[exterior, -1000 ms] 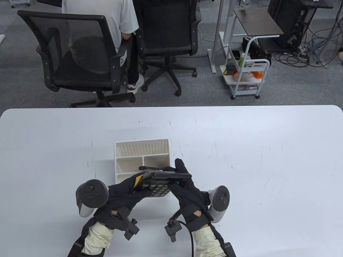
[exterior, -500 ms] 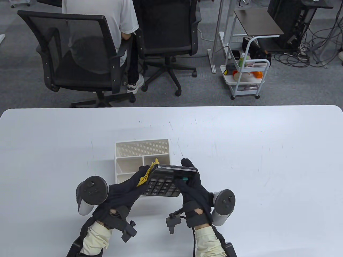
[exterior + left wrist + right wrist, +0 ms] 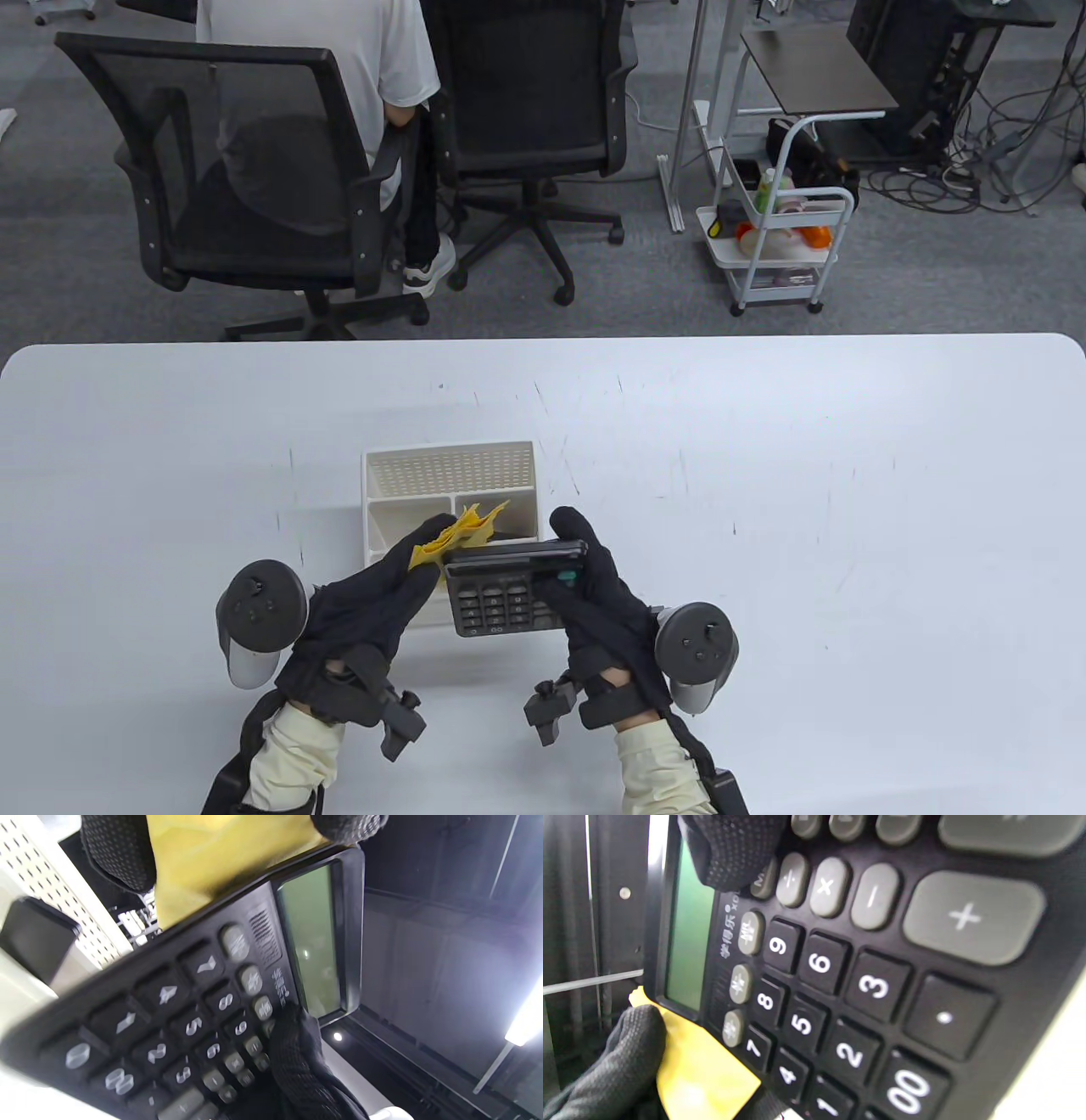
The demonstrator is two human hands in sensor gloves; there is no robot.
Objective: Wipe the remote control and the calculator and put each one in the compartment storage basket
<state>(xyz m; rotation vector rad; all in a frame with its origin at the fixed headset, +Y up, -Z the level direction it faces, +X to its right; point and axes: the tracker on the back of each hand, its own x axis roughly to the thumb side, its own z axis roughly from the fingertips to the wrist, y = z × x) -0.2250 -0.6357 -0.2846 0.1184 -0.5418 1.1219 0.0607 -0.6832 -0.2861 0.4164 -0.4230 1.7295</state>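
The right hand (image 3: 594,594), in a black knit glove, grips the right side of a black plastic calculator (image 3: 505,594), thumb on its keys. The left hand (image 3: 373,594) pinches a crumpled yellow cloth (image 3: 458,535) against the calculator's upper left corner. The calculator, with grey rounded keys and a greenish screen, is held tilted above the desk (image 3: 848,509), over the near edge of the white perforated plastic basket (image 3: 450,475).

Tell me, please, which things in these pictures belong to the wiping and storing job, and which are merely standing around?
Part of the job:
calculator, held by the right hand
yellow cloth, held against its edge by the left hand
compartment storage basket
dark object standing in the basket, possibly the remote

Just around:
office chairs
white trolley
seated person
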